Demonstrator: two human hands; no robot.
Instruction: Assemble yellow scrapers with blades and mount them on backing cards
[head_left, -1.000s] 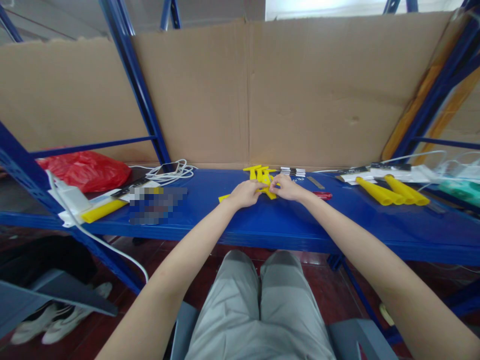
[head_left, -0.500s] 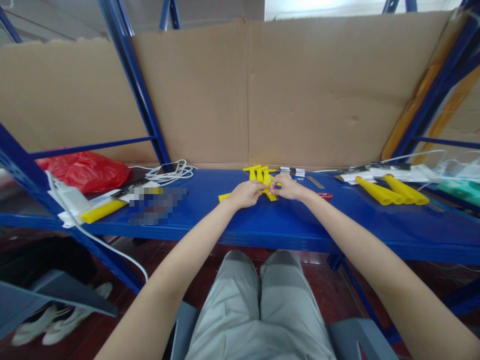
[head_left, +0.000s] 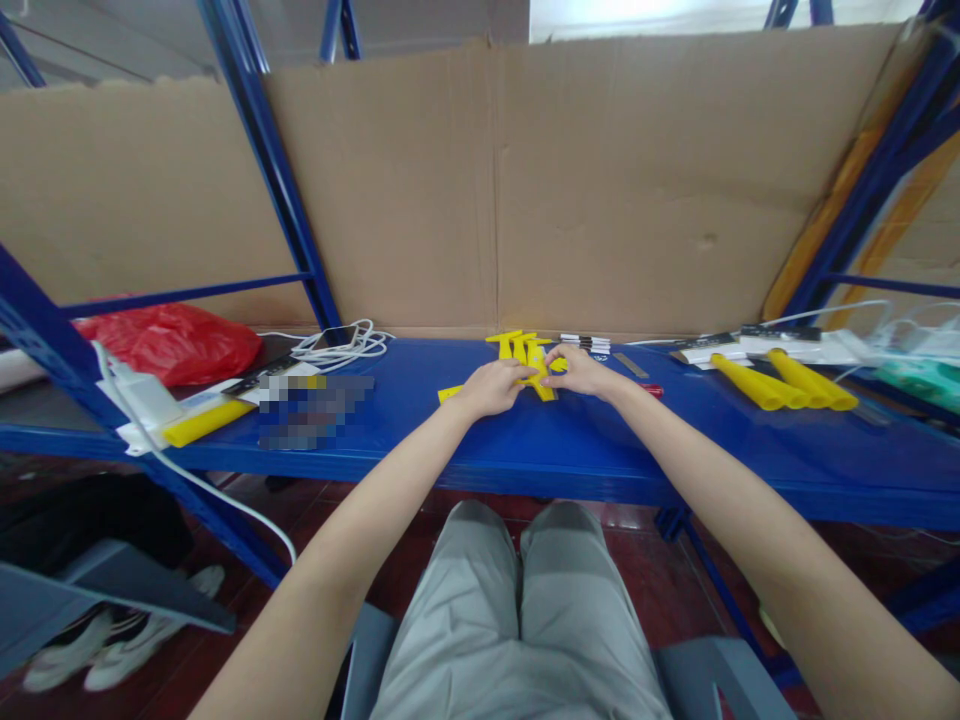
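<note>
Several yellow T-ended plastic pieces [head_left: 516, 346] lie side by side at the back of the blue bench, between my hands. My left hand [head_left: 489, 388] is closed over the left side of a yellow plastic piece [head_left: 543, 389], its fingertips pressed on it. My right hand [head_left: 583, 372] curls its thumb and forefinger around the right end of that yellow piece; some of the yellow shows inside the curl. Any small part at its fingertips cannot be made out. A yellow end [head_left: 448, 394] sticks out left of my left hand.
Behind my right hand are black-and-white strips [head_left: 585, 343], a metal ruler [head_left: 631, 366] and a red-handled tool [head_left: 651, 390]. Yellow cones [head_left: 757, 385] lie to the right. A white cable coil [head_left: 349, 345], a red bag [head_left: 172, 340] and a yellow tube [head_left: 208, 423] sit left. Cardboard [head_left: 600, 180] stands behind.
My right thumb and forefinger have spread a little into a rounder curl, showing more yellow between them. My left hand stays almost in place.
</note>
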